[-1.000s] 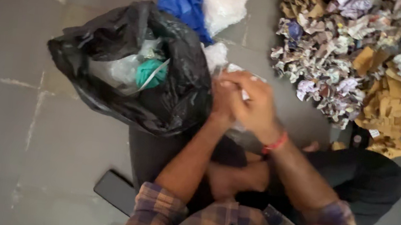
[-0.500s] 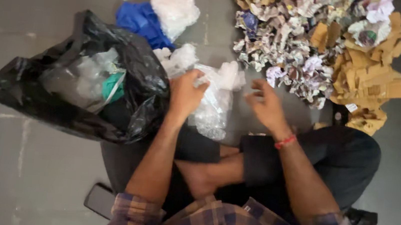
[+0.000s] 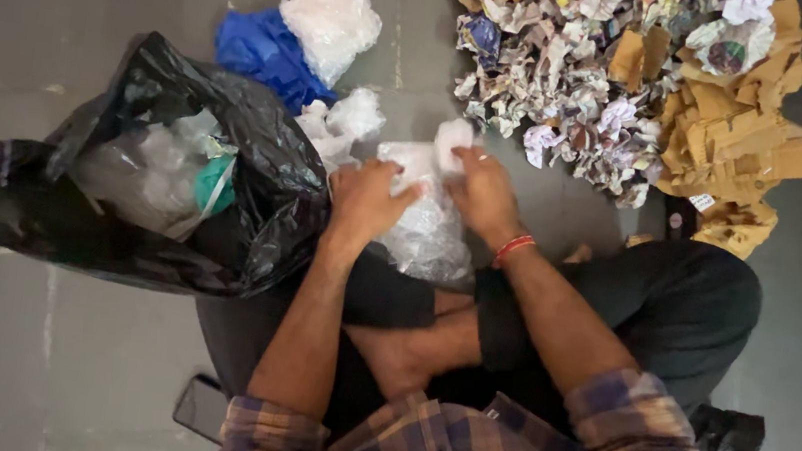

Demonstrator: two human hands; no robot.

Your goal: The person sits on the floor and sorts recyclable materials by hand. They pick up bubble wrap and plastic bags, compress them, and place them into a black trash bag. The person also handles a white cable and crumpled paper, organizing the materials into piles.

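Clear plastic sheet (image 3: 427, 220), right of black bag (image 3: 254, 189): my left hand (image 3: 367, 199) and right hand (image 3: 483, 191) pinch it; best gripped firmly, gathered evenly.

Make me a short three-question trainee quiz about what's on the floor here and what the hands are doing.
1. True or false: both hands rest on the clear plastic.
2. What lies nearest the blue plastic? A) cardboard pieces B) white plastic wad C) phone
3. Fill in: the black bag lies on the person's ____ side.

Key
1. True: the left hand and right hand both press on it.
2. B: the white plastic wad touches it; the cardboard pieces lie far right, and the phone lies by the left elbow.
3. Left.
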